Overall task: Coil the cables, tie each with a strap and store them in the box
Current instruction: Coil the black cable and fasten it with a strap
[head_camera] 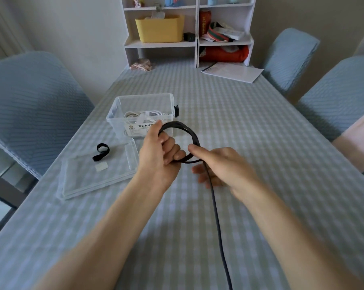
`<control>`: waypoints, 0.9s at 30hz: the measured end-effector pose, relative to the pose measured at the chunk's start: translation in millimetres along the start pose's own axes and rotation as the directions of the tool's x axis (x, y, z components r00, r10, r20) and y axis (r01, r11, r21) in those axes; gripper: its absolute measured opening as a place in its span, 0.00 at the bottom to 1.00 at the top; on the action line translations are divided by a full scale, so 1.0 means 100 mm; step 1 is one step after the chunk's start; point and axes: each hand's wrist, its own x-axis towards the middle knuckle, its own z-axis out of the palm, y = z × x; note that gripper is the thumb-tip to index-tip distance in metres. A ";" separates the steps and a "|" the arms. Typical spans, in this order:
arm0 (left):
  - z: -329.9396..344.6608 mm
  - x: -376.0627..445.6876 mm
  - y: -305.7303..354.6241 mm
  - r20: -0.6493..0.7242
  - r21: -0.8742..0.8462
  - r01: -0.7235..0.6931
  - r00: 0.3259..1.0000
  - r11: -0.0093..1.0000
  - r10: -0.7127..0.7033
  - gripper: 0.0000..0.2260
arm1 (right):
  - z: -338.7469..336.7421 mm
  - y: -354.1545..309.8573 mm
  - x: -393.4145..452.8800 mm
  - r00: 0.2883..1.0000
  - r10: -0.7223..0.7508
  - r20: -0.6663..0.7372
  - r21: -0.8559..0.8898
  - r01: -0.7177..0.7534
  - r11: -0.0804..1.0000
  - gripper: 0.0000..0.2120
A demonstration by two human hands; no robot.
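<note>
Above table centre, black cable (192, 137) held as partly wound coil, loop plane tilted toward viewer. Coil gripped in left hand (160, 151), fingers curled round gathered turns. Loose tail fed through right hand (220, 166) (thumb pressed on strand, fingers loosely curled beneath), then trailed toward near table edge. Next wrap judged to call for tail drawn up by right hand. Black strap (101, 151) laid on clear lid (114, 181), left of hands. Clear box (143, 116) beyond, white cable (147, 115) already stored.
</note>
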 end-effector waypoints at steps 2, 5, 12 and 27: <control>0.01 -0.02 -0.01 0.008 -0.021 -0.028 1.000 0.999 0.028 0.22 | 0.01 -0.05 -0.04 0.992 0.112 0.056 0.178 -0.120 0.977 0.25; 0.06 -0.05 -0.05 0.021 -0.022 -0.060 0.998 0.998 0.060 0.23 | 0.04 -0.05 -0.09 0.972 0.166 0.165 0.168 -0.194 0.967 0.32; 0.05 -0.11 -0.13 0.022 0.086 -0.027 0.999 0.996 0.025 0.23 | 0.23 0.02 0.00 0.981 -0.192 -0.041 0.129 0.195 0.972 0.19; -0.04 -0.11 0.05 0.112 0.908 0.045 0.932 0.417 -0.345 0.23 | -0.15 0.11 0.00 0.856 -0.327 0.400 -0.643 0.516 0.566 0.16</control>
